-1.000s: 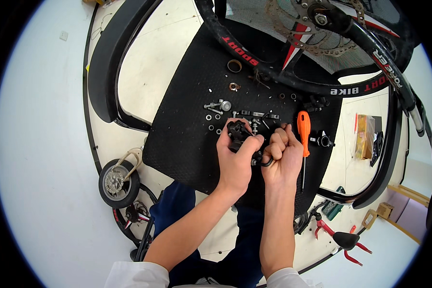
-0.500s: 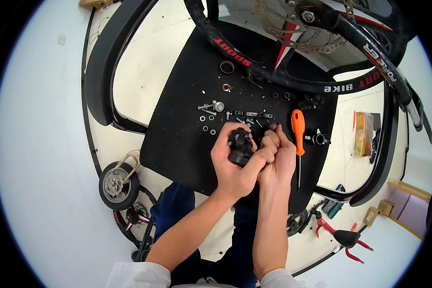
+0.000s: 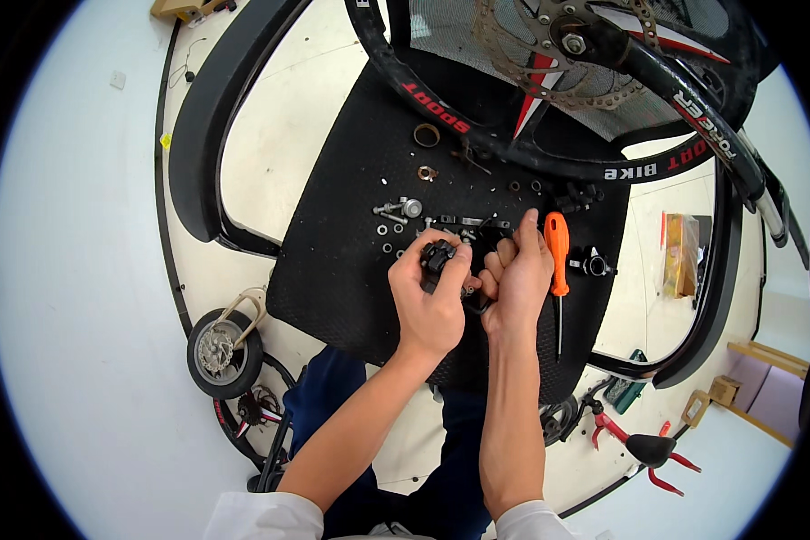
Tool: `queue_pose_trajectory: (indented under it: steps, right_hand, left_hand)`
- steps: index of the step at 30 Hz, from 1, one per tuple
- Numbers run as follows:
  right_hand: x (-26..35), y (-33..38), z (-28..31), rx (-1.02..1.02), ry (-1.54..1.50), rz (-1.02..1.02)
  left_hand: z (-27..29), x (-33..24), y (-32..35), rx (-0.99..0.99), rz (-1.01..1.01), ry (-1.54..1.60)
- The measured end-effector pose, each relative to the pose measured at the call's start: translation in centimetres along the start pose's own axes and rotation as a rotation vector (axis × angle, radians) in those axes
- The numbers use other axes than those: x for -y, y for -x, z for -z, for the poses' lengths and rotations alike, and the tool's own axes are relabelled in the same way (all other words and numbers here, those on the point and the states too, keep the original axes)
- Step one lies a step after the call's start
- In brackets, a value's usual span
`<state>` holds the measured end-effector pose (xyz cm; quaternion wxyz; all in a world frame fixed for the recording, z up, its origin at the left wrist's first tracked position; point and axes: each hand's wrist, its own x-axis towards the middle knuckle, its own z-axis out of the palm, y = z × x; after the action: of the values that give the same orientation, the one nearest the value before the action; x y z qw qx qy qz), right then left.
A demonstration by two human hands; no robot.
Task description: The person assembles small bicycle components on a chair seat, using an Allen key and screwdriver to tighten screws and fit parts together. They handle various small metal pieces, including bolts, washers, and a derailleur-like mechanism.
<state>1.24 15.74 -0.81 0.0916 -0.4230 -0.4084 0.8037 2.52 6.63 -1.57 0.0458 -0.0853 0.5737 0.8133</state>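
Lying at the far left on the pale floor is a small wheel (image 3: 224,353), just off the corner of the black mat (image 3: 333,270). Washers and bolts (image 3: 396,216) sit scattered on the mat, with two brass rings (image 3: 426,135) further up. Near the mat's middle, the left hand (image 3: 432,301) is closed around a small black part (image 3: 437,256), fingers wrapped over its top. The right hand (image 3: 517,279) presses against it from the other side, fingers curled; it seems to pinch the same part, though the grip is hidden behind the knuckles. Just right of that hand lies an orange-handled screwdriver (image 3: 557,261), then another black part (image 3: 594,263). A bike wheel (image 3: 549,153) arcs across the top, and red-handled pliers (image 3: 643,445) rest at lower right.
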Motion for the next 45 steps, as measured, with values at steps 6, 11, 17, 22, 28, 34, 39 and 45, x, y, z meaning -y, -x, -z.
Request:
queue_pose_trajectory:
  steps: [6, 11, 17, 22, 28, 34, 39, 45]
  right_hand:
    - [0.2, 0.5, -0.4, 0.015, 0.061, 0.054]
    - [0.6, 1.1, -0.5, -0.011, 0.127, 0.066]
    - [0.5, 1.2, -0.5, 0.015, 0.133, 0.076]
    - [0.0, 0.8, -0.3, -0.005, 0.133, 0.087]
    - [-0.2, 1.1, 0.2, 0.017, 0.174, 0.096]
    - [-1.0, 0.6, -0.3, 0.042, 0.244, 0.097]
    - [-1.0, 0.9, -0.4, 0.03, 0.308, 0.133]
    - [-1.5, -0.3, 0.3, 0.037, 0.322, 0.298]
  left_hand:
    - [0.4, 0.4, 0.3, -0.022, -0.034, 0.037]
    - [0.2, -0.1, 1.0, -0.003, -0.102, -0.049]
    - [0.3, -0.2, 1.0, 0.008, -0.081, -0.043]
    - [0.4, 0.0, 0.8, 0.016, -0.1, -0.08]
    - [0.7, 0.3, 1.1, -0.004, -0.123, -0.184]
    - [1.1, 0.1, 0.5, 0.008, -0.056, -0.201]
    - [1.3, 0.6, 0.6, -0.001, -0.009, -0.15]
    - [0.6, 0.2, 1.0, 0.021, -0.042, -0.154]
